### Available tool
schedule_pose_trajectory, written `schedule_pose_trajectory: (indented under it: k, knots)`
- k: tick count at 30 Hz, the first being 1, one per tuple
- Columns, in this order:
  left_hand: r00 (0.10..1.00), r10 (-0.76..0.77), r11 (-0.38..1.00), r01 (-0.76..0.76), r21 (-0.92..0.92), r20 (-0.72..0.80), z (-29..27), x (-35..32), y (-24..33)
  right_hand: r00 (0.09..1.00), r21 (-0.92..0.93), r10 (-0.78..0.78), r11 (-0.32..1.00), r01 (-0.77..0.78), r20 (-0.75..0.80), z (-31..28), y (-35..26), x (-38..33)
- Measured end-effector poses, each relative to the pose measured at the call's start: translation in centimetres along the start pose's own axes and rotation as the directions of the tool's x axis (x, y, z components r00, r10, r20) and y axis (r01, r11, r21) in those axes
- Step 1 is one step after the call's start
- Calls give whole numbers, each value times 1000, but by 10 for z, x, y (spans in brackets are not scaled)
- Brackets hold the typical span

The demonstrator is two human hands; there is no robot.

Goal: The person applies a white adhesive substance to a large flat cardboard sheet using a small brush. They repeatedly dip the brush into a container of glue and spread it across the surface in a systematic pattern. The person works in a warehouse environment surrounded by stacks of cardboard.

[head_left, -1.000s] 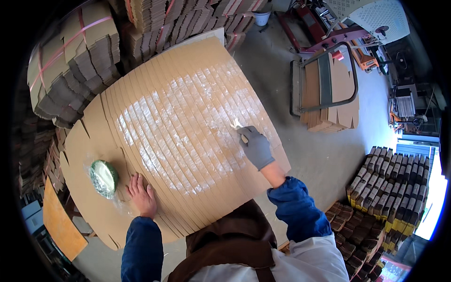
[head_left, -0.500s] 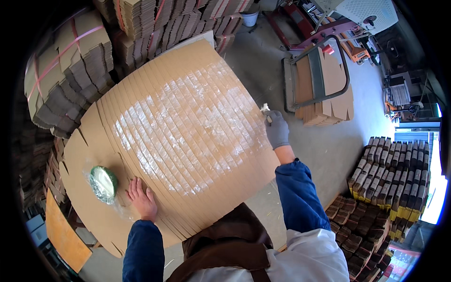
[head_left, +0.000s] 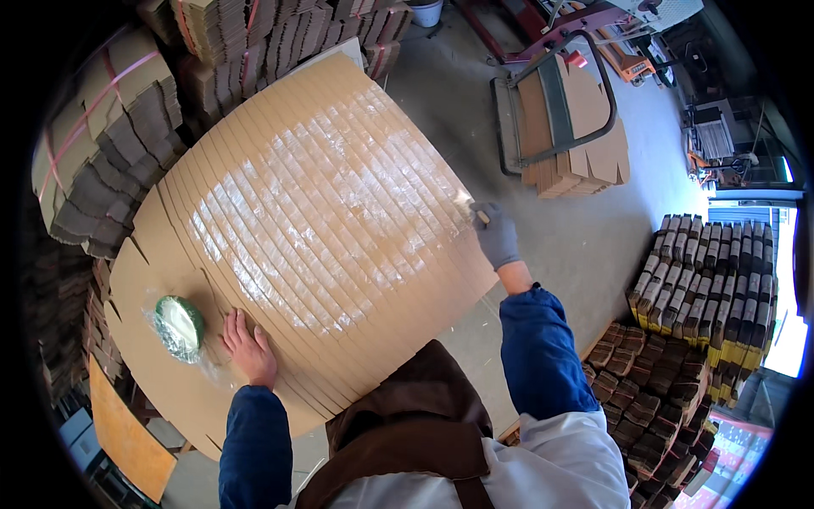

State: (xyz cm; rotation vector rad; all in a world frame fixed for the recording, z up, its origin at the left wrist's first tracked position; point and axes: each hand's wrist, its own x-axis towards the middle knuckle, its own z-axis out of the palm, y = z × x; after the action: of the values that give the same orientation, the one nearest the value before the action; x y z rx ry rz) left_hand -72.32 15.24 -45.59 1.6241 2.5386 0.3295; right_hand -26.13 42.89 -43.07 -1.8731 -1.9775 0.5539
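Note:
Brown cardboard sheets [head_left: 407,327] lie fanned out in overlapping strips, with a broad patch of wet, shiny white coating across their middle. My right hand [head_left: 494,233], in a grey glove, is closed around the short handle of a brush [head_left: 464,202]. The pale brush head meets the coated strips at their right edge. Bare, my left hand [head_left: 249,348] lies flat with fingers stretched on the cardboard at the lower left. Just left of it sits a green bowl [head_left: 193,318] holding white paste, with clear plastic film around it.
Bundled cardboard stacks [head_left: 127,144] crowd the left and far side. A hand trolley [head_left: 555,110] loaded with cardboard stands at the far right, near a red-framed machine [head_left: 585,25]. More stacked bundles [head_left: 708,288] rise at the right. An orange-brown board [head_left: 127,433] leans at lower left.
My right hand has brought the brush from just past the right edge in onto the coated strips. My left hand stays flat on the cardboard. The whole view has shifted slightly.

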Motion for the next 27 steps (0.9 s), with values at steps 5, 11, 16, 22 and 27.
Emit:
schedule_pose_trajectory:
  k: [5, 11, 16, 22, 27]
  knots:
    - [1000, 8, 1000, -7, 14, -17, -3, 0, 0, 967, 131, -253, 958, 254, -28, 5, -34, -27]
    - [1000, 1, 1000, -1, 30, -24, 0, -2, -5, 989, 137, -144, 980, 146, -24, -7, -26, -19]
    - [1000, -1, 1000, 2, 29, -21, 0, 2, 2, 945, 222, -308, 935, 278, 112, 16, -37, -64]
    - [999, 9, 999, -7, 37, -33, 2, -2, -5, 997, 227, -78, 971, 71, 21, -29, 0, -18]
    - [1000, 7, 1000, -6, 29, -28, 2, -3, -3, 910, 224, -393, 906, 359, 134, -48, -39, -61]
